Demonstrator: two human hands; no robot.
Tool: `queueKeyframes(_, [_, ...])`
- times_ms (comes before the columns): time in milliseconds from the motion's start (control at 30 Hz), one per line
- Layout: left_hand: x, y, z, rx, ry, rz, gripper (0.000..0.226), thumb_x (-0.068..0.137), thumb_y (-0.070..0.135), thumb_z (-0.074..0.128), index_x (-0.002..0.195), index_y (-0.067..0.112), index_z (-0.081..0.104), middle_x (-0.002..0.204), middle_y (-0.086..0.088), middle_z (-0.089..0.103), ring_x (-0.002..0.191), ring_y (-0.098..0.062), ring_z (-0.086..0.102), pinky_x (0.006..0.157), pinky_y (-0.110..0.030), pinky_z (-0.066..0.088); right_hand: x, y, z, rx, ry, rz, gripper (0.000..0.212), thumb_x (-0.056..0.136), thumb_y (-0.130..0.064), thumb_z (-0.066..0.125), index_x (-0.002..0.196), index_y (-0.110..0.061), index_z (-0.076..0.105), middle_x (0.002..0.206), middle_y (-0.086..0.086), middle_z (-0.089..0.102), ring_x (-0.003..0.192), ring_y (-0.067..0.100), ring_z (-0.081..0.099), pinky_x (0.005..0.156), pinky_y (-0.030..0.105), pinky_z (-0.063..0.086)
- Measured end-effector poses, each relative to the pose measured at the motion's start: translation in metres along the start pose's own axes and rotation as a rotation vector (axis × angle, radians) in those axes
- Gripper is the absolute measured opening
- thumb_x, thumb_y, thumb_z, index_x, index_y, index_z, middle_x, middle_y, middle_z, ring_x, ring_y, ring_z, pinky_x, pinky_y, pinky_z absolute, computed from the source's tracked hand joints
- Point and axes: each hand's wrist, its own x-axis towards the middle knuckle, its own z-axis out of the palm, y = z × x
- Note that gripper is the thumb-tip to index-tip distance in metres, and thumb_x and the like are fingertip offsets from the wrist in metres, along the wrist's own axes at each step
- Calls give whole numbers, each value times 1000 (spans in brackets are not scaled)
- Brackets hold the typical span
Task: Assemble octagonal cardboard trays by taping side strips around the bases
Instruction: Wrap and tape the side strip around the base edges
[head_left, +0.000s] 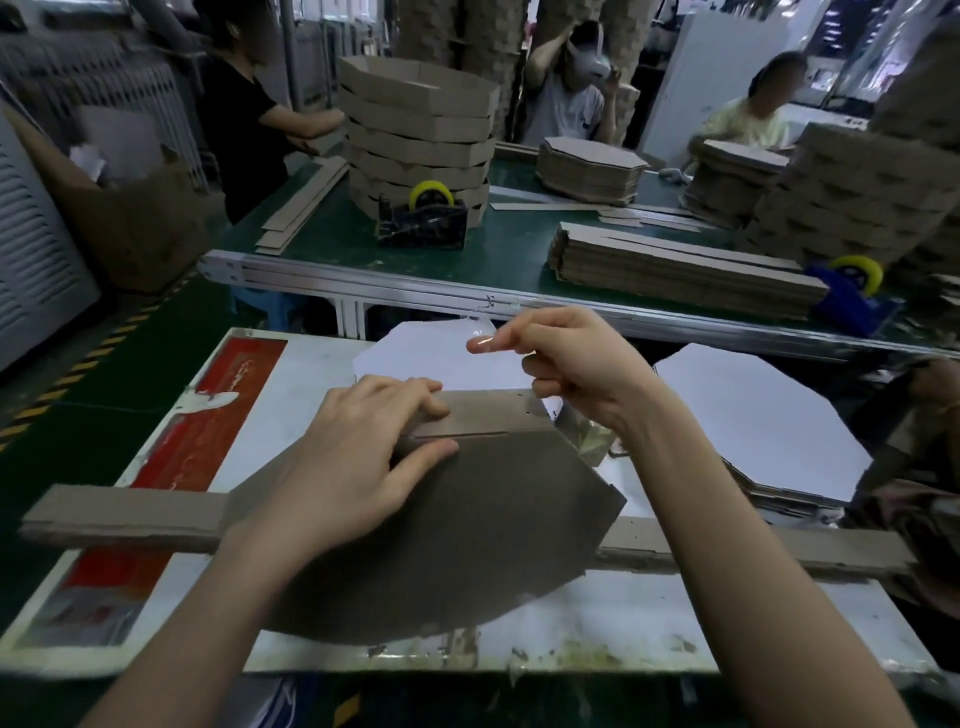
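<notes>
A brown octagonal cardboard base (467, 525) lies on the white work board in front of me. A long cardboard side strip (119, 514) runs under it from left to right, with one folded section (488, 410) standing against the base's far edge. My left hand (363, 457) presses that section against the base, fingers on the strip and thumb on the base. Just above it, my right hand (566, 358) pinches a piece of clear tape (480, 332) between thumb and fingertips.
A stack of white-faced octagonal bases (769, 431) lies to my right. Across the green conveyor table (519, 244) are stacked finished trays (421, 130), piles of strips (675, 270), a black tape dispenser (421, 218) and a blue one (852, 296). Three people work beyond.
</notes>
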Motion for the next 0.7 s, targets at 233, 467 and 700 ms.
queueKeyframes(233, [-11,-2,-3,-56,56,71,49,89,39,64,127,28,34,123,12,49,112,-8,41,91,-32,34,-50,1,37,190,9,92,36,87,10,45,70,1,75,106,29,70,35,3,25,32,14,23])
queueKeyframes(467, [-19,1,-8,-21,37,124,51,92,30,63,134,32,34,128,3,54,114,-14,40,86,-31,27,-76,24,49,393,36,187,57,86,13,29,55,-4,73,78,17,73,31,3,22,30,12,23])
queueKeyframes(700, [-20,4,-12,175,-63,166,48,93,45,31,137,41,49,140,3,49,126,-23,42,97,-41,33,-86,38,50,420,46,223,53,86,12,32,60,-3,75,85,17,74,32,1,22,31,11,23])
